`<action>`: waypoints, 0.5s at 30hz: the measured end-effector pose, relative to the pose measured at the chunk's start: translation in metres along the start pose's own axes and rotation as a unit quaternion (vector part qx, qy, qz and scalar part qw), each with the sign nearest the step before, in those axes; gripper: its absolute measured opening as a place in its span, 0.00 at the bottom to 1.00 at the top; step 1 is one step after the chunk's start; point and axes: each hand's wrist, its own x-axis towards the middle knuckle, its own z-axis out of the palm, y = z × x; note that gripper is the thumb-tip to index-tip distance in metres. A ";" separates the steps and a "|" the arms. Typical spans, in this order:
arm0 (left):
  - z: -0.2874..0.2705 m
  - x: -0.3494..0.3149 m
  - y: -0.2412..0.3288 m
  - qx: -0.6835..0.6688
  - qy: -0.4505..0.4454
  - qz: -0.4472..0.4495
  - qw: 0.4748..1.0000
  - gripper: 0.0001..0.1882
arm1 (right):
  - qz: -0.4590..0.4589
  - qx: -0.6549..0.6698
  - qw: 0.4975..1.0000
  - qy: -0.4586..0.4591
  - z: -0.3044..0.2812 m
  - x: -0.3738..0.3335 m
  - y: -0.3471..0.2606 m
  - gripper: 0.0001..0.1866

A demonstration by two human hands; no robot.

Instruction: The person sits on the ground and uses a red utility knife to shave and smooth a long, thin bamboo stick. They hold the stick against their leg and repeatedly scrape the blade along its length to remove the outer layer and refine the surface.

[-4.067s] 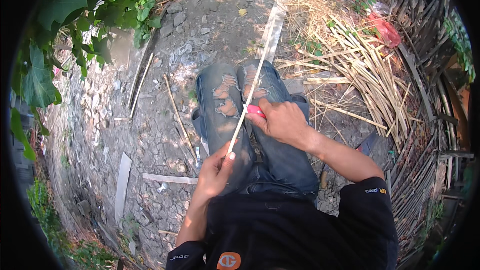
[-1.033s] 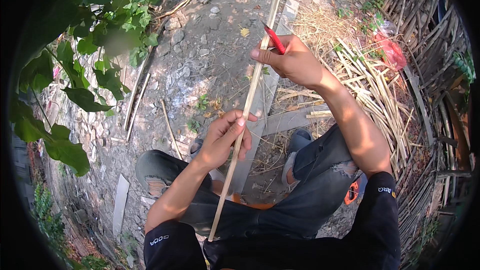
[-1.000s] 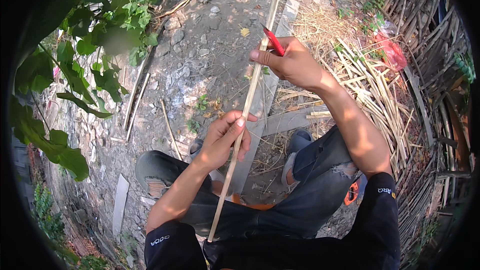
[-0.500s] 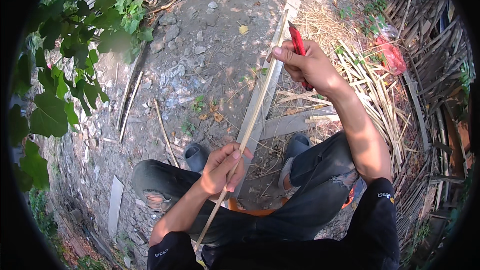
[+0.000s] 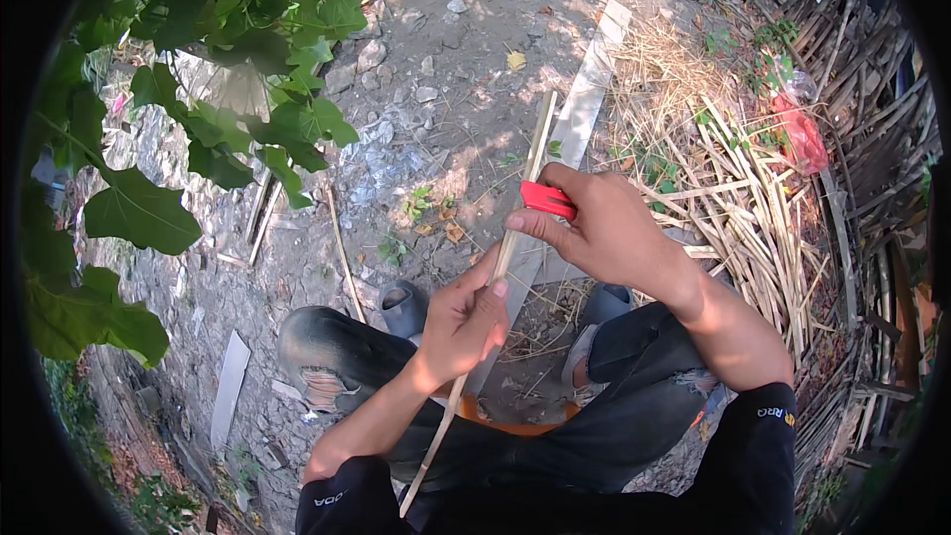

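Observation:
A long, thin pale strip of wood or bamboo (image 5: 540,134) slants from my lap up and away to the right. My left hand (image 5: 464,325) is closed around its middle, and the lower end runs back over my trousers. A little further up, my right hand (image 5: 609,233) grips a red utility knife (image 5: 547,200), its body lying across the strip. The blade cannot be made out from here. Under the strip, a long flat wooden board (image 5: 594,69) stretches from between my legs to the far ground.
To the right lies a heap of pale split strips (image 5: 758,208) with fine shavings (image 5: 664,74) beyond. A red plastic bag (image 5: 795,134) is near stacked sticks (image 5: 882,109). Green leaves (image 5: 139,208) hang at the left. Grey shoes (image 5: 403,307) stand on stony ground.
My right hand and the knife have come back along the strip, nearer my left hand, and the knife has turned from upright to crosswise. My left hand has shifted slightly.

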 end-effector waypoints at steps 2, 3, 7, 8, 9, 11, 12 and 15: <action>-0.003 0.003 0.006 0.028 0.034 -0.004 0.999 0.28 | 0.033 -0.031 0.999 -0.023 -0.002 -0.008 -0.016 0.27; -0.007 0.005 0.003 0.025 0.034 0.011 0.999 0.28 | 0.020 -0.036 0.999 -0.022 0.002 -0.012 -0.016 0.26; -0.008 0.005 -0.005 0.048 0.067 0.035 0.996 0.27 | -0.001 -0.072 0.996 -0.043 0.020 -0.025 -0.028 0.22; -0.007 0.006 -0.007 0.044 0.067 0.053 0.995 0.27 | -0.002 -0.088 0.995 -0.047 0.025 -0.029 -0.026 0.22; -0.004 0.006 -0.002 0.073 0.086 0.006 0.994 0.26 | -0.012 -0.100 0.994 -0.048 0.028 -0.031 -0.019 0.23; -0.005 0.006 -0.005 0.051 0.100 -0.004 0.994 0.26 | -0.031 -0.140 0.989 -0.023 0.032 -0.027 -0.008 0.24; -0.006 0.008 -0.004 0.040 0.108 -0.008 0.993 0.25 | -0.041 -0.161 0.986 -0.011 0.032 -0.023 -0.004 0.24; -0.010 0.005 -0.002 0.054 0.092 0.009 0.994 0.25 | -0.024 -0.226 0.973 0.039 0.015 0.002 0.019 0.26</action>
